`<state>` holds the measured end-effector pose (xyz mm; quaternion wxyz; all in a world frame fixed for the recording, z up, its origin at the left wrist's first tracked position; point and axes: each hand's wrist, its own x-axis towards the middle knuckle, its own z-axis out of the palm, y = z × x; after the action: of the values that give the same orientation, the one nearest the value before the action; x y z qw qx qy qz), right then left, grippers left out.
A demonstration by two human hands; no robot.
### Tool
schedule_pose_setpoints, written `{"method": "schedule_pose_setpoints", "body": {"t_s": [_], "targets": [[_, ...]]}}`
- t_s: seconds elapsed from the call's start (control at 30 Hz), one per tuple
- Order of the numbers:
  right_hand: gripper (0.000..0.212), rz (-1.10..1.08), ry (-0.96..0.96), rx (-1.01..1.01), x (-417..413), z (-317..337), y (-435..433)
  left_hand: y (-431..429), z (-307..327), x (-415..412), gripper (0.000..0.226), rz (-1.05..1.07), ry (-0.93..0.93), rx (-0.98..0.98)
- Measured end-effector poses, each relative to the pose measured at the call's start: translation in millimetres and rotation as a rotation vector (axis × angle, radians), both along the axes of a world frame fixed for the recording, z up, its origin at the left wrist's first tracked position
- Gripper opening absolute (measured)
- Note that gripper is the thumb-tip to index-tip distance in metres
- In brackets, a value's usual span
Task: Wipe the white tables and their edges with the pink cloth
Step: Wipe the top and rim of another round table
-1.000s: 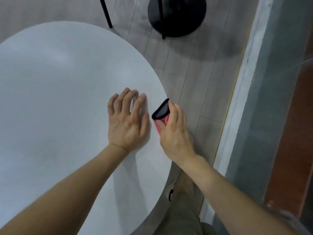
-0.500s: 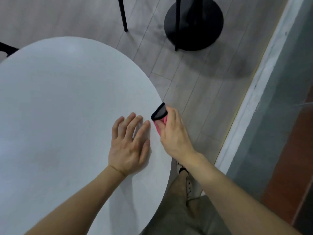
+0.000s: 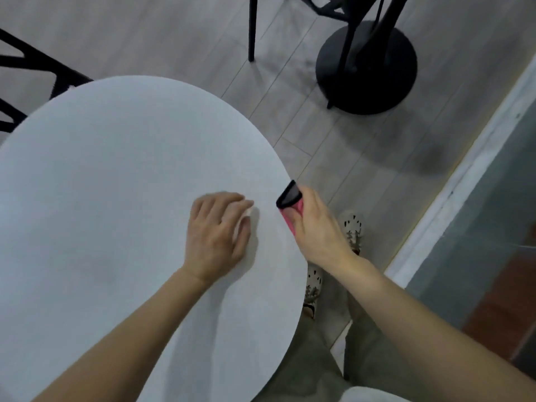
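A round white table point(image 3: 116, 175) fills the left and middle of the view. My right hand point(image 3: 314, 227) grips the folded pink cloth point(image 3: 290, 208), which has a black border, and holds it against the table's right edge. My left hand point(image 3: 216, 235) rests on the tabletop just left of the cloth, its fingers slightly bent and a little blurred. Nothing is in that hand.
A black chair point(image 3: 34, 74) stands at the table's far left. A black round pedestal base point(image 3: 367, 68) and chair legs point(image 3: 251, 27) stand on the grey floor beyond. My feet point(image 3: 352, 227) are beside the table's right edge. A white sill and glass wall point(image 3: 475, 181) run along the right.
My right hand with the cloth has slid farther along the table's right edge. My left hand's fingers have gone from spread flat to slightly bent. The camera view has tilted up, showing more floor.
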<state>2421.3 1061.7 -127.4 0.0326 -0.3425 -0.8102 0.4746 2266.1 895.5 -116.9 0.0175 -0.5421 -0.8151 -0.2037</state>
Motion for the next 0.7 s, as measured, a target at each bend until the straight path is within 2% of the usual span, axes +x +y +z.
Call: {"method": "schedule_pose_setpoints", "body": {"t_s": [0.1,0.2,0.3,0.33,0.4,0.47,0.53,0.6,0.7], "targets": [[0.029,0.026,-0.015,0.074,-86,0,35,34,-3,-63,0.026,0.345,0.034,0.032],[0.038,0.238,-0.014,0.167,-220,-4,67,60,-6,-135,0.039,0.708,0.057,0.010],[0.043,0.294,0.019,0.269,-255,-4,64,73,-7,-176,0.058,0.974,-0.064,-0.125],[0.046,0.273,0.055,0.262,-242,-6,61,76,-10,-182,0.061,1.011,-0.090,-0.199],[0.052,0.210,0.115,0.122,-185,-2,57,77,-18,-176,0.061,1.036,-0.091,-0.288],[0.050,0.219,0.104,-0.012,-124,6,58,80,-20,-171,0.060,1.065,-0.074,-0.294],[0.043,0.280,0.067,-0.044,-99,10,66,83,-23,-173,0.059,1.089,-0.061,-0.289],[0.031,0.303,0.066,-0.007,-141,8,74,82,-23,-172,0.058,1.111,-0.040,-0.313],[0.028,0.435,0.085,0.072,-275,2,74,80,-26,-172,0.058,1.109,-0.033,-0.295]]}}
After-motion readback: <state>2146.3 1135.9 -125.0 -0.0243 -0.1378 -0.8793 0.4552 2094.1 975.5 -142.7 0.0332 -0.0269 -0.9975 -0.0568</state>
